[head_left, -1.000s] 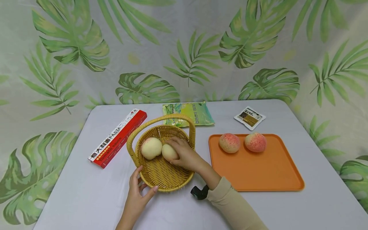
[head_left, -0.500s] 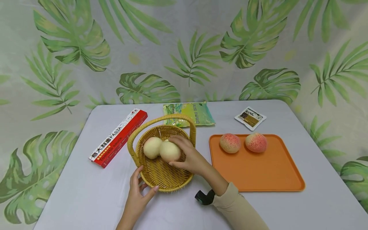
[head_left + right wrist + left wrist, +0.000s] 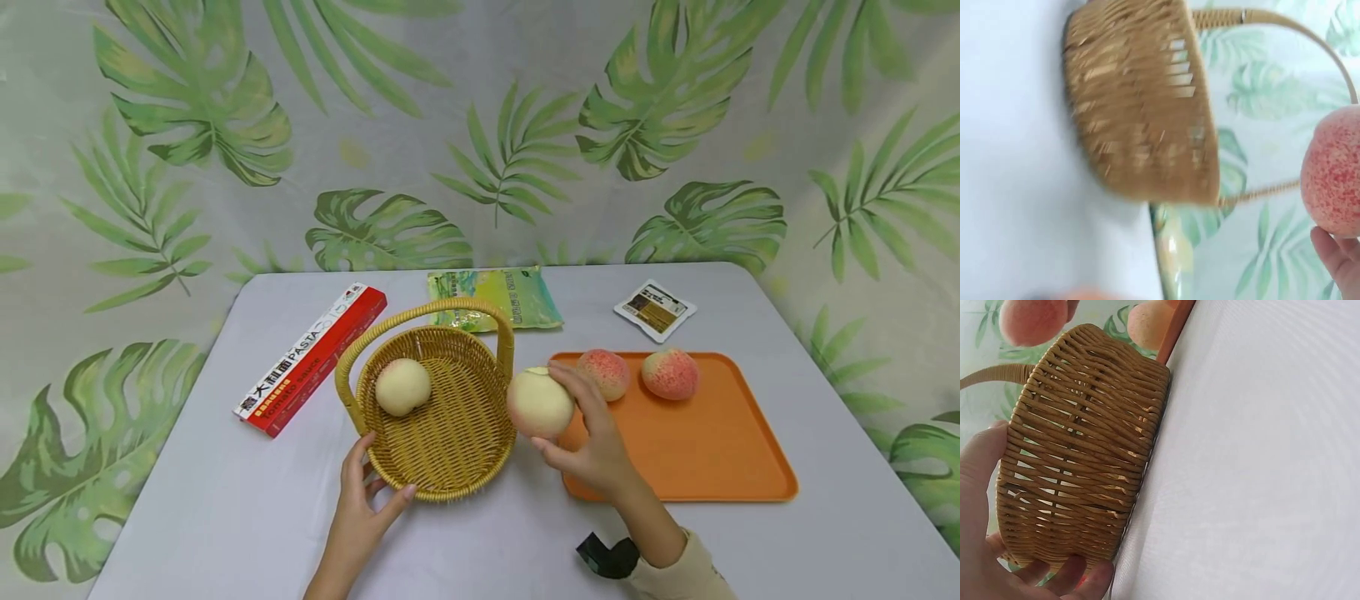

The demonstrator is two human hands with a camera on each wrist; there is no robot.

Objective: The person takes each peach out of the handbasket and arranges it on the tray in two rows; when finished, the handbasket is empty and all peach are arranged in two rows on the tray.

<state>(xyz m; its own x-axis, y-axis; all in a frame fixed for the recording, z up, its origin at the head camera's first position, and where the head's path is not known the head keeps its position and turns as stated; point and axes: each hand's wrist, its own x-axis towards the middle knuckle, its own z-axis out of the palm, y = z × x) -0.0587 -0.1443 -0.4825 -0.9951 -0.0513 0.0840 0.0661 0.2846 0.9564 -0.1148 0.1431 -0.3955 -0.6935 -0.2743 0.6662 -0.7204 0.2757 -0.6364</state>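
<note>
My right hand (image 3: 600, 454) holds a pale peach (image 3: 540, 403) between fingers and thumb, raised between the basket and the orange tray. The right wrist view shows this peach's (image 3: 1335, 175) speckled pink side. On the near left rim of the woven basket (image 3: 450, 446), my left hand (image 3: 367, 512) grips with the thumb at the rim and the fingers around the side, as the left wrist view of the basket (image 3: 1079, 450) shows. Another pale peach (image 3: 403, 387) lies inside the basket, toward its left. Two pink peaches (image 3: 606, 374) (image 3: 670, 374) rest at the back of the orange tray (image 3: 690, 458).
A red and white pasta box (image 3: 311, 360) lies left of the basket. Behind the basket's arched handle is a green-yellow packet (image 3: 517, 296). A small white and brown sachet (image 3: 656, 310) lies behind the tray. A leaf-patterned cloth (image 3: 495, 125) hangs behind the table.
My right hand has lifted one peach out of the basket and carried it right, over to the tray's left edge. My left hand stays on the basket rim.
</note>
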